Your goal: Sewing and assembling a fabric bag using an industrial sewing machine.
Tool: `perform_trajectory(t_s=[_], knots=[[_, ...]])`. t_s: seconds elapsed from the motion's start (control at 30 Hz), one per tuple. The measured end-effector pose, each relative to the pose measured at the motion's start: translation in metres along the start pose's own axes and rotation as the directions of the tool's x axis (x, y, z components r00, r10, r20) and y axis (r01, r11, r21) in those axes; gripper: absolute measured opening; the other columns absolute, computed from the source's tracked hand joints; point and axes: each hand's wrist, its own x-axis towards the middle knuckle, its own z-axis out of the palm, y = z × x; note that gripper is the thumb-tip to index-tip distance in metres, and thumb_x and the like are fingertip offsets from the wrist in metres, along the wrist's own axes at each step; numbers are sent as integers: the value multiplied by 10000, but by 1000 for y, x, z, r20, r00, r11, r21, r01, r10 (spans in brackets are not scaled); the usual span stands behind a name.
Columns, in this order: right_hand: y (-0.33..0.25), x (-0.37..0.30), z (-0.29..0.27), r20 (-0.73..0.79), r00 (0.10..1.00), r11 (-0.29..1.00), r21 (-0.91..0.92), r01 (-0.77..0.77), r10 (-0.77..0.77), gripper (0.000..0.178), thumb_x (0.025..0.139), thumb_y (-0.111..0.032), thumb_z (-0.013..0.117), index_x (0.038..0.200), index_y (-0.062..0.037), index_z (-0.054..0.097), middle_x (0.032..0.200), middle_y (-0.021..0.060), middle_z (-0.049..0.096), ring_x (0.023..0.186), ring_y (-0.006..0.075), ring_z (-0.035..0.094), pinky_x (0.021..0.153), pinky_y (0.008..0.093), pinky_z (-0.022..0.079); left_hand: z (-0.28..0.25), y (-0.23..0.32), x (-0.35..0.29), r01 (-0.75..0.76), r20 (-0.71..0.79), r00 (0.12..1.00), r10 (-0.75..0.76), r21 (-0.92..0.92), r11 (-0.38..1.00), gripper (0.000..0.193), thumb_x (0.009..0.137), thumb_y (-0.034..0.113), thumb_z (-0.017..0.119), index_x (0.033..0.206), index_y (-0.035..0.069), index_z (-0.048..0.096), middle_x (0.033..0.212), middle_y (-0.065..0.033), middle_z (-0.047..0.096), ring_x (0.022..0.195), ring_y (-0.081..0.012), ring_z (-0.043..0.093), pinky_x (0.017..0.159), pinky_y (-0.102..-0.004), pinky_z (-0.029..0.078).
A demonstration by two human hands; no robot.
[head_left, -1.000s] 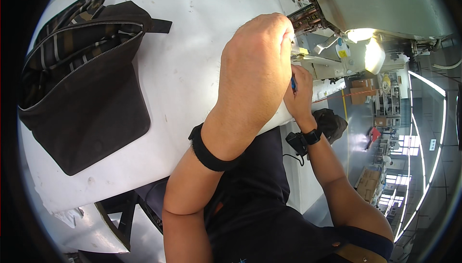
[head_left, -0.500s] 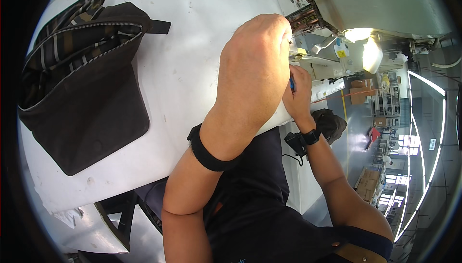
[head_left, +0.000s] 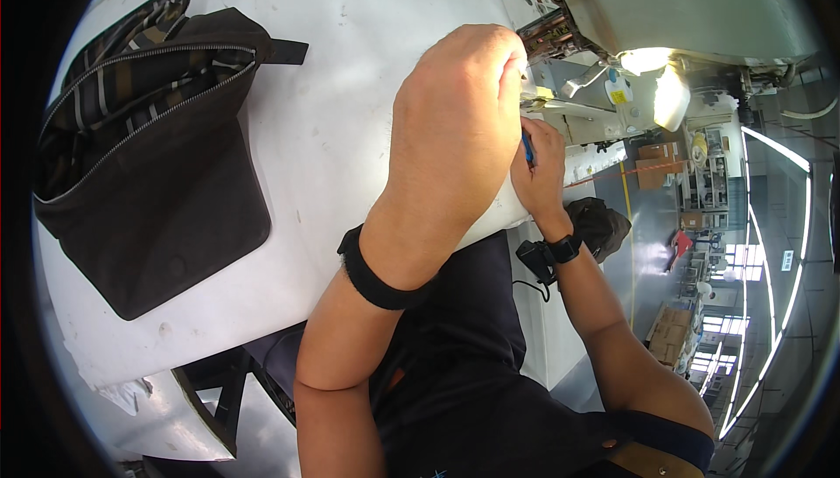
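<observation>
My left hand [head_left: 451, 132] is raised large over the white tabletop, its back to the view. Its fingers curl away beside the needle end of a sewing machine [head_left: 691, 5], and whatever they pinch is hidden behind the hand. Just right of it, my right hand [head_left: 542, 167] is closed at the table's edge around a small blue object [head_left: 528, 151], mostly covered by fingers. A dark brown bag [head_left: 179, 207] lies at the left on the white tabletop [head_left: 341, 40], its zipped mouth open on a striped lining.
A lit lamp [head_left: 670, 97] shines under the machine's arm. Below the table edge sits a black boxy device [head_left: 535, 261] with a cable, beside a dark bundle [head_left: 599, 226]. Cardboard boxes [head_left: 658, 167] and shelving stand farther off on the workshop floor.
My left hand has shifted slightly to the left. My right hand has barely moved, and a little more of the blue object shows. The bag stays in place.
</observation>
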Motion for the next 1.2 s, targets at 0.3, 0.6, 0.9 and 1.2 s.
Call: perform_trajectory(t_s=[0.3,0.6,0.9,1.2], knots=[[-3,2,-3,-33,999,1000,-2,-16,16,305,930,-126,695,1225,-49,692,1148,148,644,1052,350,583,942,446,456,-86,75,-19,-111,204,955,216,-430,896,93,759,59,836,842,41,798,946,-142,730,921,-259,675,822,-328,537],[-4,1,-4,-31,999,1000,12,-22,22,313,932,-130,692,1234,-50,685,1156,140,648,1050,345,582,944,452,456,-67,99,-17,29,137,938,319,-946,322,132,822,30,820,936,-32,799,953,-174,699,787,-228,677,703,-258,569],[-3,0,-3,-33,999,1000,14,-12,13,310,931,-127,692,1231,-49,688,1157,142,649,1042,351,585,943,452,459,-75,103,-43,122,186,963,195,-946,301,100,798,38,836,838,-45,797,847,-152,691,591,-117,591,484,-183,441],[-3,0,-4,-38,999,1000,17,-8,9,308,932,-129,691,1231,-55,689,1154,142,648,1044,351,584,952,451,455,-98,87,-25,397,453,836,310,-889,230,78,879,-4,761,835,-53,803,906,-213,721,669,-205,678,546,-205,539]])
